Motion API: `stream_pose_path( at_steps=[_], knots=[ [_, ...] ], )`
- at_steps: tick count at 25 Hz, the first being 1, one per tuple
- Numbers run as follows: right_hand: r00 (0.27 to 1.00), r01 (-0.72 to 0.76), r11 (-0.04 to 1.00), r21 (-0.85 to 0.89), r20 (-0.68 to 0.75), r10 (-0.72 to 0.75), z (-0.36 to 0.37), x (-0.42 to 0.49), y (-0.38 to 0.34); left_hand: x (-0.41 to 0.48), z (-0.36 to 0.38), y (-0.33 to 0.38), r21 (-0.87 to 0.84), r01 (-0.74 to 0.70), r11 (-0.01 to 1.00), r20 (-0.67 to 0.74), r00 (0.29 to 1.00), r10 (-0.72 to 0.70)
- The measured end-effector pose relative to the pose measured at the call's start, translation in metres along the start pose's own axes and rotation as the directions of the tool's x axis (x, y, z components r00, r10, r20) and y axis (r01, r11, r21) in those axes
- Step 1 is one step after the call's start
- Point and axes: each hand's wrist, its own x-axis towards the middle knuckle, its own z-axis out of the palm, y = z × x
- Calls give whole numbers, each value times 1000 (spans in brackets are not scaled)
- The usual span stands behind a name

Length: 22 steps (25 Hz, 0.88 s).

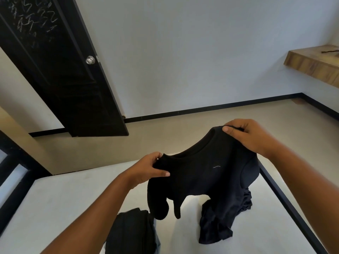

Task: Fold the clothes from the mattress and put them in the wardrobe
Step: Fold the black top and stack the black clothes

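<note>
You're holding the black shirt (205,176) up over the mattress (55,208), one shoulder in each hand, with the neckline running between them and the front facing you. Your left hand (150,167) is pinching the nearer shoulder right beside the collar: the thumb is lying across the front of the cloth and the other fingers (156,156) are curling over the top edge. Your right hand (244,136) is gripping the far shoulder, higher and further out, its fingers (236,125) curling over the fabric and the thumb pressing down near the seam. A small pale mark is showing on the chest. One sleeve is hanging loose below your left hand, clear of the mattress. The body of the shirt is draping down on the right, and dark cloth (214,228) is lying crumpled on the mattress under it; can't tell whether that's the shirt's own hem or a separate piece. Another dark garment (132,233) is lying on the mattress at the near edge, beside your left forearm, just apart from the hanging sleeve. A black bed frame (293,202) is running along the mattress's right side. Beyond it you're facing beige floor (146,142), a black door (64,79) with a silver knob (90,60) standing open on the left, pale scribbles on its upper panel, and a wooden shelf (315,65) on the wall at far right.
</note>
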Motion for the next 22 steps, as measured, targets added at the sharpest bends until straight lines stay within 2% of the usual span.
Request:
stream_pose_path(
  at_steps=[9,11,14,16,19,22],
  knots=[
    [998,13,999,-41,65,-11,-7,5,27,-1,27,-1,-161,-56,985,-215,976,20],
    [993,20,994,-103,118,-8,-10,7,33,2,32,-1,-211,-89,973,-340,940,13],
    [976,35,966,-255,215,21,-17,13,43,2,36,7,-120,-77,990,-532,847,1],
    [946,22,936,-351,309,94,-23,17,54,0,31,12,8,-35,999,-478,878,35],
    [895,21,913,-407,415,164,-25,17,62,-8,20,16,188,78,979,-307,952,-17],
    [928,82,932,-354,367,58,-10,20,66,-13,23,26,127,87,988,-279,959,-49]
  ],
)
